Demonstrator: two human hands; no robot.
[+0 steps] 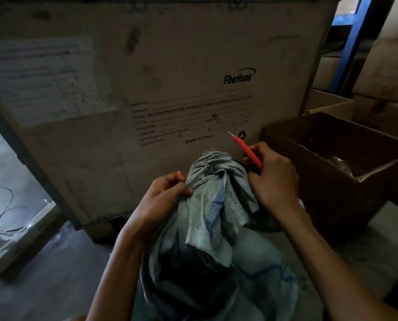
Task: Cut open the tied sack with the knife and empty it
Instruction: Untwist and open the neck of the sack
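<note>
The sack (216, 205), of pale woven cloth, is seen upright in the foreground, its gathered neck bunched between both hands in front of a large printed crate (170, 89). The neck is pinched by the left hand (163, 195), closed on the cloth. The knife (248, 151), red-handled with a thin blade pointing up and away, is gripped in the closed right hand (274, 179), which rests against the neck's far side. No cut is visible; the tie itself cannot be made out. An open brown carton (332, 158) stands just to the right. Risk is judged as follows: the left fingers lie near the cutting zone and could be nicked should the blade slip; loosely held cloth could shift under the blade; contents could spill uncontrolled.
</note>
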